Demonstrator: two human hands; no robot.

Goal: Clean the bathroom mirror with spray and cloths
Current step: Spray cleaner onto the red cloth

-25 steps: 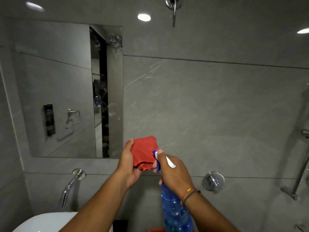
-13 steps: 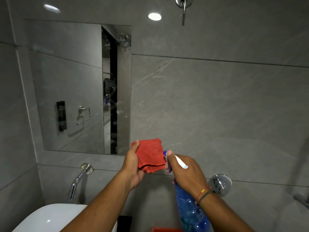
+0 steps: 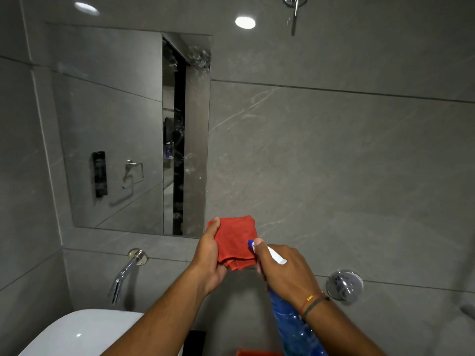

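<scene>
My left hand (image 3: 209,260) holds a folded red cloth (image 3: 235,240) upright in front of the grey tiled wall. My right hand (image 3: 284,271) grips the neck of a blue spray bottle (image 3: 295,327), whose blue and white nozzle touches the cloth's right edge. The mirror (image 3: 123,129) hangs on the wall to the upper left, with droplets and smears near its right edge. Both hands are below and to the right of the mirror's lower right corner.
A chrome spout (image 3: 123,276) juts from the wall over a white basin (image 3: 77,332) at the lower left. A round chrome valve (image 3: 344,283) sits on the wall at right. Something orange (image 3: 254,352) shows at the bottom edge.
The view has swung left, so the mirror and wall fittings have slid rightwards in the frame. The hands keep the same hold on cloth and bottle, nozzle still at the cloth.
</scene>
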